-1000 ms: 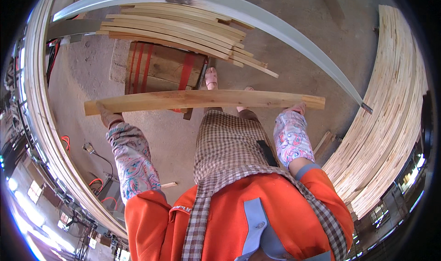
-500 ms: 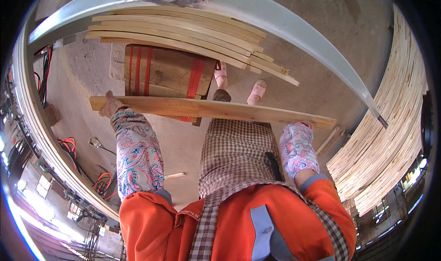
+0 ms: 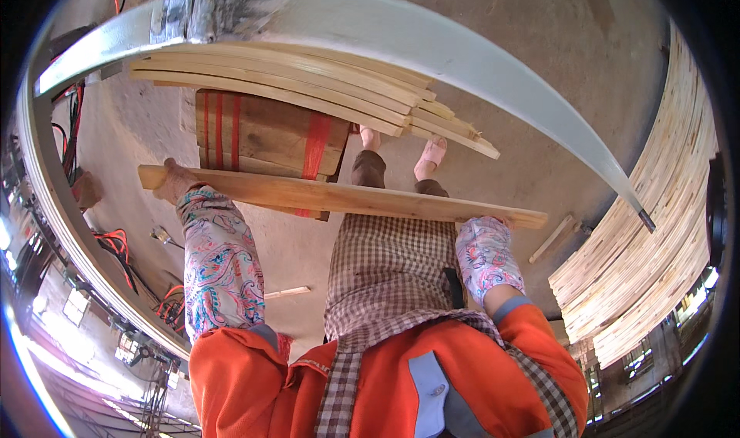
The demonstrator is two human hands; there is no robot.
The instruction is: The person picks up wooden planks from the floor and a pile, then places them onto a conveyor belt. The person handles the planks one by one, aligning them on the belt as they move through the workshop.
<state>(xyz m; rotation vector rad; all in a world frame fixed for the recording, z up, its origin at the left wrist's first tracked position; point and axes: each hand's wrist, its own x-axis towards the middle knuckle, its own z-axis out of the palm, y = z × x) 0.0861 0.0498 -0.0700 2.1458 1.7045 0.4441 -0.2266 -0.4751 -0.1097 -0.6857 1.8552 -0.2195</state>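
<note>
A long wooden board (image 3: 347,196) lies crosswise in front of my apron, its right end a little lower in the picture. My left hand (image 3: 175,182) is wrapped round the board near its left end. Close to the other end, my right hand (image 3: 501,221) grips the board, though the patterned sleeve cover and the board hide most of its fingers. Beyond the board sits a wooden block-like bundle (image 3: 262,134) with red straps. Several pale planks (image 3: 308,87) lie layered above and past that bundle.
A grey metal bar (image 3: 462,49) arches across the far side and down to the right. On the right stands a large stack of light wooden strips (image 3: 640,261). Red and black cables (image 3: 116,245) lie at the left. A small wood offcut (image 3: 287,292) is on the floor.
The board and both hands have shifted slightly left in the picture. The far planks and metal bar sit a bit lower in view. Both hands keep their hold on the board.
</note>
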